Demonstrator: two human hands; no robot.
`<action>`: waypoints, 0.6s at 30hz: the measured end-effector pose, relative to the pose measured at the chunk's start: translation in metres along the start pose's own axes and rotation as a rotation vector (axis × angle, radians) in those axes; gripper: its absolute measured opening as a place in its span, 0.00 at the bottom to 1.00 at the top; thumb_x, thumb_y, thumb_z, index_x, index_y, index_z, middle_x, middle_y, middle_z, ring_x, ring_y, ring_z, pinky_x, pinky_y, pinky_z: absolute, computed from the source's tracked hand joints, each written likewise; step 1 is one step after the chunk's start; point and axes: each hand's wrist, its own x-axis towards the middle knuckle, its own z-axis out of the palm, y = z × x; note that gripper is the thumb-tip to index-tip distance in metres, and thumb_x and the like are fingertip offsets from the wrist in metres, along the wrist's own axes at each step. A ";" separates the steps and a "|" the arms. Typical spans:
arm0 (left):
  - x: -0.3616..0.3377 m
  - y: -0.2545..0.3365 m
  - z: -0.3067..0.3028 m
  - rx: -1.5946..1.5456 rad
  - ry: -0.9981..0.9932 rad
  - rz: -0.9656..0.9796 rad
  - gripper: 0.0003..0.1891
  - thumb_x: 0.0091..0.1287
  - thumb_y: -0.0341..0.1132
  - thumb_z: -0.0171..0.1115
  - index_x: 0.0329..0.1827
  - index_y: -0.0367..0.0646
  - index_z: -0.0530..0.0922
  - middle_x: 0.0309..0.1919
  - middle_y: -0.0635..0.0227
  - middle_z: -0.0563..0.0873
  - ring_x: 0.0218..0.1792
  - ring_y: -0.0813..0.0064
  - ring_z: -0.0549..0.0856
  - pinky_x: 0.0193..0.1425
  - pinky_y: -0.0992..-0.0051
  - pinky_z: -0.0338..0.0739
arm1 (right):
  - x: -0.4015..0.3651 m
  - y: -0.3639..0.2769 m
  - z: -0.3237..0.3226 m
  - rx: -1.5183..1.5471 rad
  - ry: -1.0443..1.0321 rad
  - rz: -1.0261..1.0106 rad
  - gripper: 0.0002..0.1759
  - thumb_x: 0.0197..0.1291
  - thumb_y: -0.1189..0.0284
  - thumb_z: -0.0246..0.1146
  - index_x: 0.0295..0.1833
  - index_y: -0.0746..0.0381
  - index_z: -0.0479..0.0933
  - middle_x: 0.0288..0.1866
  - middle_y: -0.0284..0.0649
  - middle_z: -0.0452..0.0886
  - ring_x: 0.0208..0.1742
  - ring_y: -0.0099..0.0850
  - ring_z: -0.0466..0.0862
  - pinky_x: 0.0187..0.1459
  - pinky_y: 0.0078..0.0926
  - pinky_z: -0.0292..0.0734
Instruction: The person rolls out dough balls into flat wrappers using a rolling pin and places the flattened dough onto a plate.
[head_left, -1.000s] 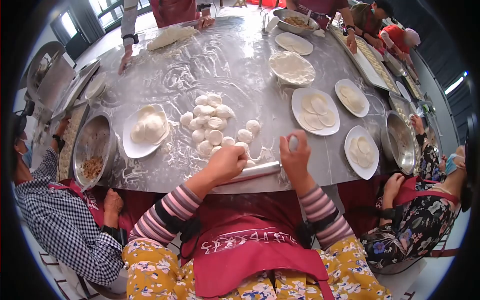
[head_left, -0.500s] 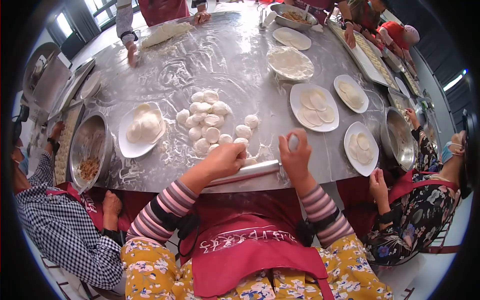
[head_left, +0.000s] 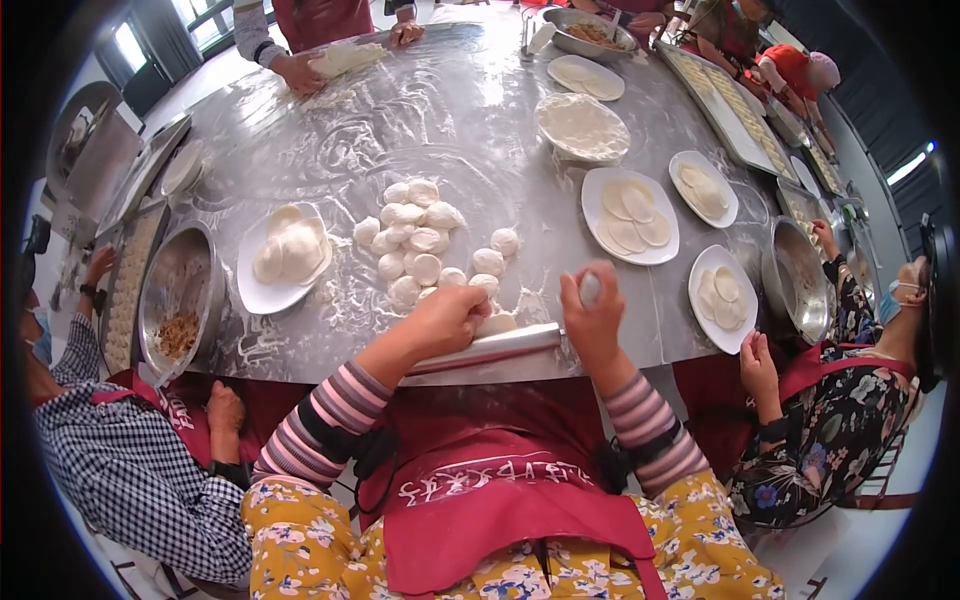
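Single head view, fisheye, dark vignette at the rim. Looks forward and down from the person's head across the desk [head_left: 440,110]. Left hand [head_left: 450,318] and right hand [head_left: 592,315] close, low centre, at the desk's near edge. Apron [head_left: 490,500] fills the bottom. Co-workers [head_left: 130,470] small at the sides and top.

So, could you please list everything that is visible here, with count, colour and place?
table: one, steel, floured, centre
dough balls: about fifteen, white, mid-table
plates: five, white, with wrappers, left and right
flour dish: one, white, far right
bowls: three, steel, left, right, far
trays: at least two, steel, left and far right
dough log: one, white, far end
people: several, around table
pin: one, steel, near edge
left hand: on pin
right hand: fisted at pin's end
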 end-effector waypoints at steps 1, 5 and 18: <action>0.004 0.001 0.000 0.095 0.027 0.032 0.06 0.60 0.31 0.57 0.34 0.38 0.78 0.30 0.50 0.83 0.37 0.51 0.83 0.39 0.59 0.75 | 0.012 0.004 0.011 0.001 0.009 -0.002 0.13 0.50 0.80 0.67 0.37 0.62 0.68 0.24 0.45 0.75 0.23 0.48 0.78 0.25 0.36 0.71; 0.014 0.004 0.004 0.162 0.074 0.076 0.05 0.61 0.29 0.56 0.34 0.35 0.77 0.27 0.51 0.81 0.30 0.56 0.82 0.36 0.64 0.74 | 0.028 0.008 0.028 0.049 0.023 -0.055 0.13 0.50 0.80 0.67 0.37 0.62 0.68 0.24 0.45 0.75 0.24 0.49 0.78 0.25 0.36 0.71; 0.007 0.006 0.005 0.113 0.040 0.003 0.07 0.57 0.32 0.59 0.32 0.37 0.79 0.29 0.49 0.83 0.35 0.50 0.83 0.39 0.59 0.75 | 0.019 0.010 0.023 0.018 0.007 -0.001 0.14 0.51 0.80 0.66 0.38 0.62 0.68 0.26 0.45 0.76 0.25 0.48 0.79 0.27 0.37 0.72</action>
